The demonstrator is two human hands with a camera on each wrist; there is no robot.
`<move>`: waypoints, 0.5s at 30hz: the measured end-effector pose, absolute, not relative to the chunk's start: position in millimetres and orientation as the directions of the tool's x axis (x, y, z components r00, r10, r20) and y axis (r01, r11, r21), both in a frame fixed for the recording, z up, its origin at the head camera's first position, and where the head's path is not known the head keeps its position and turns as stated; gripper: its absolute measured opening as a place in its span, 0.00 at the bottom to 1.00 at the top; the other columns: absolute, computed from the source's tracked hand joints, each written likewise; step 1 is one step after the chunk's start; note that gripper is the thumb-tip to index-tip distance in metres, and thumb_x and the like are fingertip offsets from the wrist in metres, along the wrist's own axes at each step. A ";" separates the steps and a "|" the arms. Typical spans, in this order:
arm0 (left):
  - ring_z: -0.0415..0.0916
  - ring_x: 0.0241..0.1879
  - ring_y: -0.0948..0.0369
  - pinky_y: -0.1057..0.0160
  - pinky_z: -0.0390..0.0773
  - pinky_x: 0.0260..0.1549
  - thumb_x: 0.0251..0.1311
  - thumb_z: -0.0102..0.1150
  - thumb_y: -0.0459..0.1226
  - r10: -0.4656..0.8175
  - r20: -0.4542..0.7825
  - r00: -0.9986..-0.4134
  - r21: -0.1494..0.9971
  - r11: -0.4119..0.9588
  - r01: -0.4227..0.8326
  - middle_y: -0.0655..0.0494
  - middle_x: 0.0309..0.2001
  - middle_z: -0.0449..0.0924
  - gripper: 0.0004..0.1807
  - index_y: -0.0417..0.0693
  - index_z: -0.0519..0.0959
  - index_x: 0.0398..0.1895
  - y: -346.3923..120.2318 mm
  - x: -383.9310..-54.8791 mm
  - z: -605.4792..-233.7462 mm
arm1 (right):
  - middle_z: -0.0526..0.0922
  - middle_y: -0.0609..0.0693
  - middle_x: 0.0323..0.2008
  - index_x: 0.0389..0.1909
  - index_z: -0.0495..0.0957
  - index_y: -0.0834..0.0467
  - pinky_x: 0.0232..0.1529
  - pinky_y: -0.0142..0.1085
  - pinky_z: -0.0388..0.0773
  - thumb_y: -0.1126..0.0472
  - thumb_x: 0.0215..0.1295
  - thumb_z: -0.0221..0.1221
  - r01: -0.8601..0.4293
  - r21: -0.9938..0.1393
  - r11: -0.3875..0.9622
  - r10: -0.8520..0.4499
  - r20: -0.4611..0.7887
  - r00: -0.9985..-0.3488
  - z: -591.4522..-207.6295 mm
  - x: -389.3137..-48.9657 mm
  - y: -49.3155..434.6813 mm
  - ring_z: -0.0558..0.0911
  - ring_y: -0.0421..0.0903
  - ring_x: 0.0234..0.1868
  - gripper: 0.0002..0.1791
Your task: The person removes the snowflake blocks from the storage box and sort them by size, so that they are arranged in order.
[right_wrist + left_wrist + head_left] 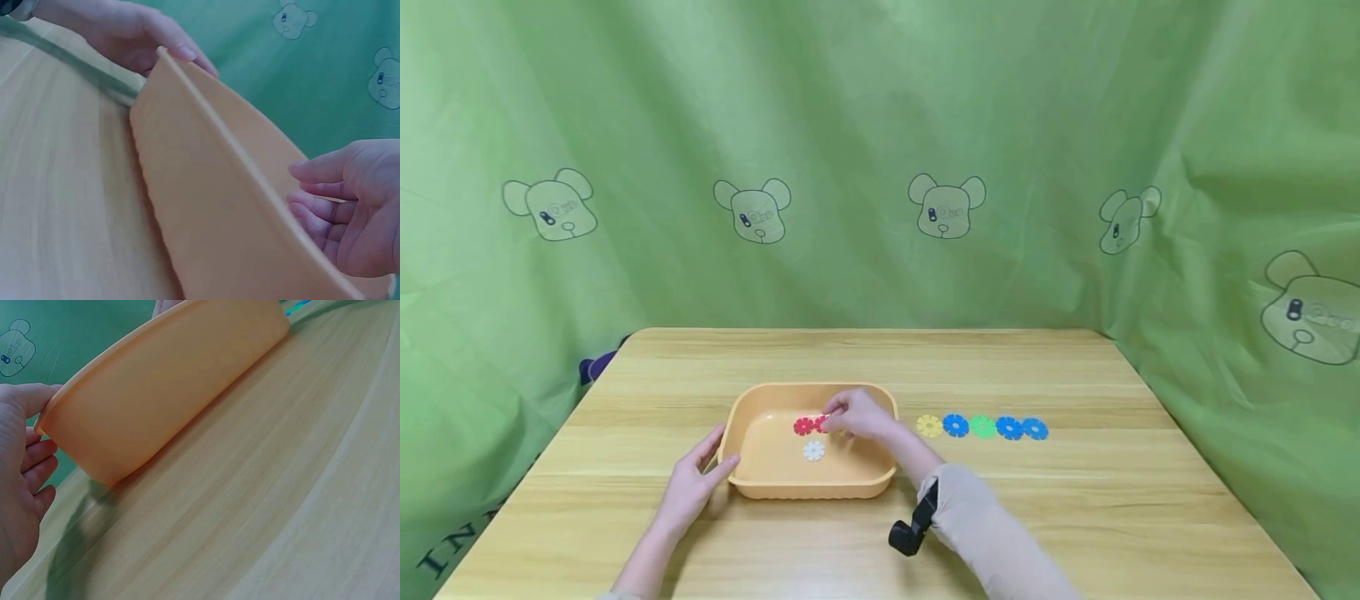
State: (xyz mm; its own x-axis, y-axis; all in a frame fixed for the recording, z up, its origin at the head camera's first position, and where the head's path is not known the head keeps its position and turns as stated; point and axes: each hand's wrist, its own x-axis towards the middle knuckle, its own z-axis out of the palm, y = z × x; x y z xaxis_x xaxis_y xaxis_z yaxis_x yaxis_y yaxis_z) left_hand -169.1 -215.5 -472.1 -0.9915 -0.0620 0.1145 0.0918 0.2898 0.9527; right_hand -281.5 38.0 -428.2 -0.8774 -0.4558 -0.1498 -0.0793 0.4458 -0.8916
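Orange plastic here, a rounded rectangular tray [812, 492], and the left hand [691, 487] pinches its rim at nine o'clock! The right hand [861, 414] is inside at two, fingers bent at two red notched discs [803, 427] near twelve; pinching one? Can't tell. A white notched disc [814, 451] lies at their six, and beyond three, on the wood-grained table [1120, 500], a yellow, blue, green, blue, blue row of notched discs [982, 427].

Perhaps a makeshift booth: green curtain [850, 100] behind a table [1120, 500].
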 end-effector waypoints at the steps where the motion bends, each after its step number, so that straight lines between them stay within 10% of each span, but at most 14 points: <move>1: 0.50 0.67 0.42 0.45 0.49 0.65 0.60 0.58 0.37 -0.063 0.115 -0.991 0.952 0.293 0.092 0.38 0.68 0.55 0.35 0.33 0.56 0.67 -215.4 -169.1 -472.2 | 0.79 0.51 0.27 0.40 0.78 0.68 0.29 0.40 0.81 0.69 0.50 0.65 -0.078 -0.892 0.446 -0.459 -0.153 -0.875 -429.9 -281.4 36.3 0.80 0.53 0.29 0.15; 15: 0.49 0.67 0.41 0.44 0.48 0.65 0.61 0.57 0.36 -0.055 0.122 -0.991 0.957 0.271 0.103 0.37 0.68 0.54 0.35 0.33 0.55 0.68 -215.5 -169.7 -473.3 | 0.75 0.48 0.24 0.35 0.78 0.65 0.19 0.27 0.68 0.69 0.47 0.67 -0.207 -0.796 0.569 -0.533 -0.165 -0.830 -447.8 -278.1 22.3 0.69 0.40 0.19 0.13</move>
State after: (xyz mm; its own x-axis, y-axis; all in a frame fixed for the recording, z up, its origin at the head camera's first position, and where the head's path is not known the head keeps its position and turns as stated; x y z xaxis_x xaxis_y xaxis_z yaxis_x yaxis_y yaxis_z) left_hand -169.7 -215.5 -473.3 -0.9910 -0.0555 0.1219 0.1026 0.2705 0.9572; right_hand -278.1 22.3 -447.8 -0.8299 -0.5329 -0.1651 -0.2066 0.5685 -0.7963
